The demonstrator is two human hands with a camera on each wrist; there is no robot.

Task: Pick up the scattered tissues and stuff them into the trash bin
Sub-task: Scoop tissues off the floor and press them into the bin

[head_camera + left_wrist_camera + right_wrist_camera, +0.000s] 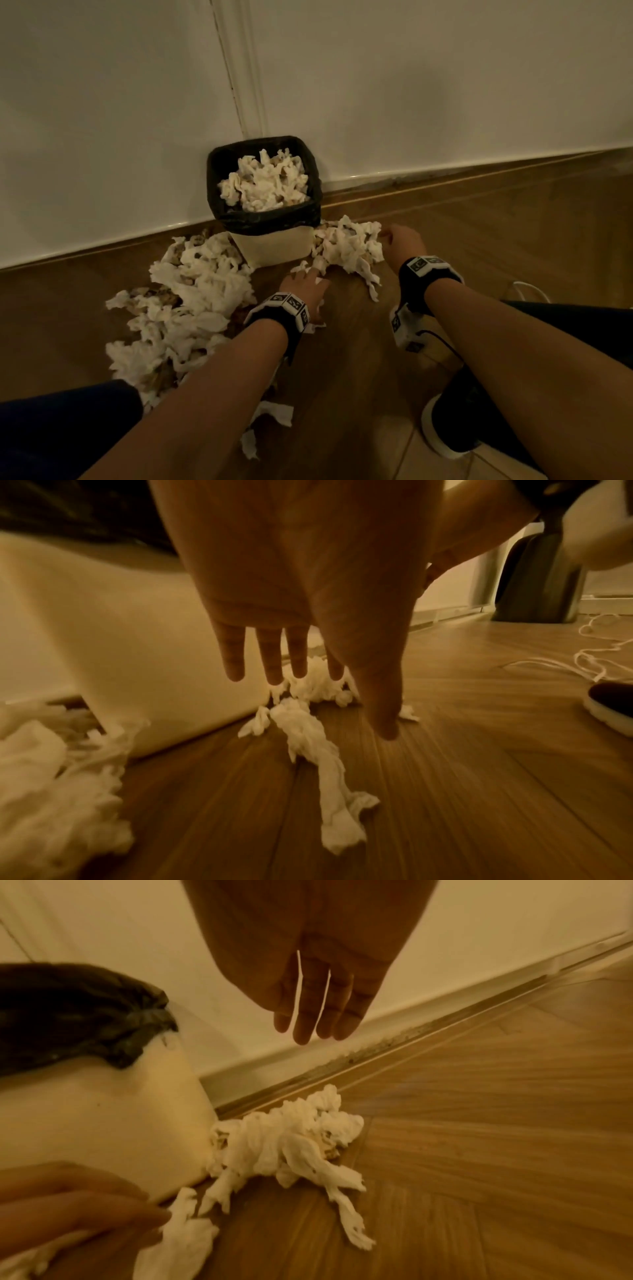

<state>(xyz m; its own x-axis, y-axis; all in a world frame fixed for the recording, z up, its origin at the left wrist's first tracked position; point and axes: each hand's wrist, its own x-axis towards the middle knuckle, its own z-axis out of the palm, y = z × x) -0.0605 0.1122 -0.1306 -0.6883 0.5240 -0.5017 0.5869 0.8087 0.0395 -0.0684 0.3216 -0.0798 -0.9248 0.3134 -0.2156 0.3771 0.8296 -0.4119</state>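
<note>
The cream trash bin (270,248) with a black liner (219,164) stands against the wall, heaped with crumpled tissues (263,183). Scattered tissues lie on the floor in a big pile on its left (191,294) and a smaller pile on its right (349,246). My left hand (303,282) is low in front of the bin, fingers (267,664) straight and spread over a twisted tissue strip (308,739). My right hand (399,240) hovers at the right pile's far edge, its fingers (304,1015) straight above those tissues (291,1142), holding nothing.
White wall and skirting run behind the bin (103,1118). My dark shoe with a white sole (448,428) stands on the wooden floor (496,240) at the right, near a white cable (599,647). More tissue scraps (274,413) lie under my left forearm.
</note>
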